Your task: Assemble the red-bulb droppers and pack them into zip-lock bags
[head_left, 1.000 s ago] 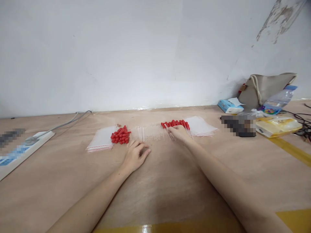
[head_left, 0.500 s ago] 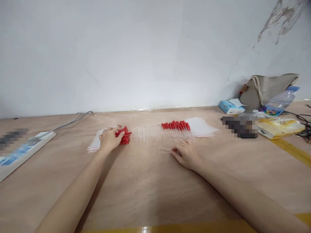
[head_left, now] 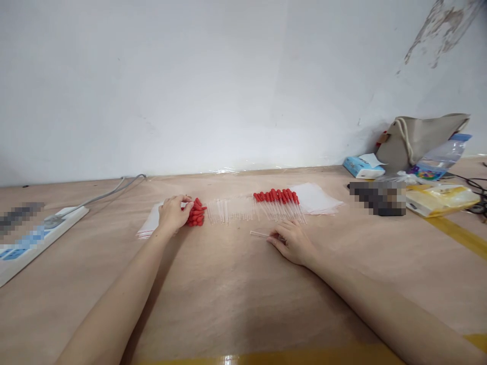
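My left hand reaches into a heap of small red rubber bulbs, its fingers curled on them. Just under that hand lies a stack of clear zip bags. My right hand rests on the wooden table, fingers pinched on a clear glass tube that points left. Behind it lies a row of bare clear tubes, and right of those a row of tubes with red bulbs fitted.
A second stack of clear bags lies right of the red-topped row. A white power strip with a grey cable sits far left. At the far right stand a tissue pack, a beige bag, a plastic bottle and a yellow packet.
My left hand went from the table's middle up-left to the red bulbs. My right hand drew back from the red-topped row with one clear tube and has since stayed nearly still.
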Available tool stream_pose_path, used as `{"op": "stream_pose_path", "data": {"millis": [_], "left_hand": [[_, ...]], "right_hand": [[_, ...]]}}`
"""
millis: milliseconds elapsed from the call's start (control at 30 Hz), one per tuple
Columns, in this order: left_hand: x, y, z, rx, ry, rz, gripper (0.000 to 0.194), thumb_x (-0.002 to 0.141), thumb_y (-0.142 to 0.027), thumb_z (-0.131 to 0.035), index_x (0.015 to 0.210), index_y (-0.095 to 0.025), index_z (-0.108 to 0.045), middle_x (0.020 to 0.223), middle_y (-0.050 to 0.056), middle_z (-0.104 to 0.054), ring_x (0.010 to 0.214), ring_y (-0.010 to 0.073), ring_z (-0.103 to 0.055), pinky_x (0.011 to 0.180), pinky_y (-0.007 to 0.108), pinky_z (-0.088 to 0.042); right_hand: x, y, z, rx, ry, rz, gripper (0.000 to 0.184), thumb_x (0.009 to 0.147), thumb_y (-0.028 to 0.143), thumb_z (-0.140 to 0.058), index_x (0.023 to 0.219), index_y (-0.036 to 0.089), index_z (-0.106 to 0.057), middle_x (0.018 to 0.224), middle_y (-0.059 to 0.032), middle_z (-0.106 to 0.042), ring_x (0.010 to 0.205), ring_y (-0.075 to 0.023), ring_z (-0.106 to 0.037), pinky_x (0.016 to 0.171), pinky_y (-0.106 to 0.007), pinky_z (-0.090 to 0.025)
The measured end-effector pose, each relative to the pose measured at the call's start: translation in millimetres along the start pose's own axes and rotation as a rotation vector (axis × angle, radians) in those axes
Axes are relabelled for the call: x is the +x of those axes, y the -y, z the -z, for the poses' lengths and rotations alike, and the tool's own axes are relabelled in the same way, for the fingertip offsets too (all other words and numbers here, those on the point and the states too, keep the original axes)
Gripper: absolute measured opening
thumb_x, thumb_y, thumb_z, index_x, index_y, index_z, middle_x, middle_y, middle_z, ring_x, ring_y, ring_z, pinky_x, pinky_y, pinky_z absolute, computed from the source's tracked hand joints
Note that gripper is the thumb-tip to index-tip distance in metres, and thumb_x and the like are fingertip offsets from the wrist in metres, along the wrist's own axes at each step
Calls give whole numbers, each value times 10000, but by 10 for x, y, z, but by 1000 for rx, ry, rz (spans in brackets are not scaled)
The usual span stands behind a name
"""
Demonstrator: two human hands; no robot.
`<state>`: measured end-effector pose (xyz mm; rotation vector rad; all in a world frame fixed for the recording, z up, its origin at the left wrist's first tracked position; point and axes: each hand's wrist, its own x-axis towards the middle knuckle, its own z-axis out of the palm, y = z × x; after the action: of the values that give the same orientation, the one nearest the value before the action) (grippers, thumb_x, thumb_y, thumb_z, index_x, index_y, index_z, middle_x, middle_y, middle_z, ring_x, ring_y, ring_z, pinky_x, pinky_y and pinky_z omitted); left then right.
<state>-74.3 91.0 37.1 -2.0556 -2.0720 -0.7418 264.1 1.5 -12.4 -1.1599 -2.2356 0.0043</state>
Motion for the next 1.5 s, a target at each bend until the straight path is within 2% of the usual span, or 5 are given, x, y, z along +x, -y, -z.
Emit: {"op": "stream_pose_path", "data": {"millis": [233,367,567,800,1500], "left_hand": [[-231,-239,159,-401,-245,-130,292,825,-288,-423,1070,-165,-523,919,55,-580,738,161,-547,688,287,-438],[-570,-587,62,-655,8,-261,221,840,-286,-421,909,-176,-600,890,49,-549,756,139,-551,705,268,-438],[-937,-888,-294,-1017,294,-121,186,730,-304,-607,746,-167,-482,648,-22,-543,581,102,-524,523,196,-386],[-1032,-900,-302,-905,238,-179,203,785,-312,-551,937,-178,-543,793,16,-604,648,113,-540,593,225,-418],[-1067,-933,-245,-764,290,-320,173,843,-310,-471,888,-179,-574,805,10,-613,712,128,-553,655,239,-435]], "right_hand": [[-2,-4,-1,7,-13,12,131,831,251,-469,893,185,-563,810,-44,-619,779,-173,-540,713,-312,-360],[4,0,-3,-18,-42,63,224,856,219,-407,1020,201,-560,898,-64,-618,851,-182,-539,737,-316,-364],[42,107,-36,92,-110,-9,146,844,213,-423,890,192,-560,786,-33,-604,728,-140,-538,748,-310,-337],[55,215,-81,106,-95,22,150,852,265,-440,866,193,-570,691,0,-601,626,-105,-525,779,-312,-291],[46,232,-118,73,-53,142,151,857,230,-421,851,183,-565,741,-15,-623,646,-106,-521,831,-334,-258]]}}
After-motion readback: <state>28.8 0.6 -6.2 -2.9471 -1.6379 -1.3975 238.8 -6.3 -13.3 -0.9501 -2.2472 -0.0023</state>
